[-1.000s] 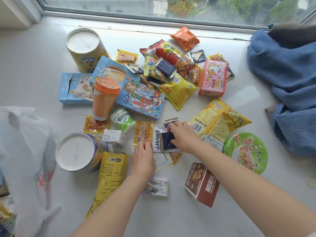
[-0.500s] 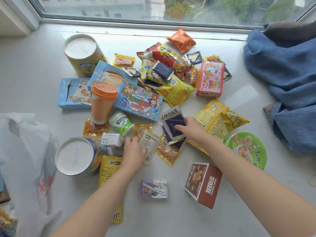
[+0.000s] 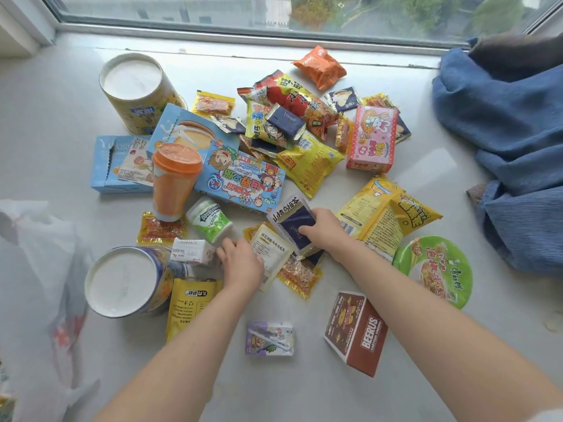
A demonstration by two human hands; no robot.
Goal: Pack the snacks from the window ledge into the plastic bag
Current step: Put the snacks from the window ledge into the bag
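A heap of snacks covers the white window ledge (image 3: 426,184). My right hand (image 3: 323,229) grips a small stack of packets, a dark navy packet (image 3: 297,223) lying on a white sachet with black print. My left hand (image 3: 242,264) holds a white-and-yellow sachet (image 3: 271,249) at its left edge. Under both lies a clear pack of nuts (image 3: 300,277). The translucent white plastic bag (image 3: 39,284) sits crumpled at the left edge, apart from both hands.
Near my hands stand a green-and-white bottle (image 3: 210,219), an orange cup (image 3: 175,178), a tin with a white lid (image 3: 125,283), a brown BEERUS box (image 3: 355,330) and a green noodle bowl (image 3: 435,269). Blue cloth (image 3: 511,141) lies at the right.
Both hands lifted packets off the ledge: the right raised the navy-and-white stack and tilted it up, the left picked up the white-and-yellow sachet and moved left.
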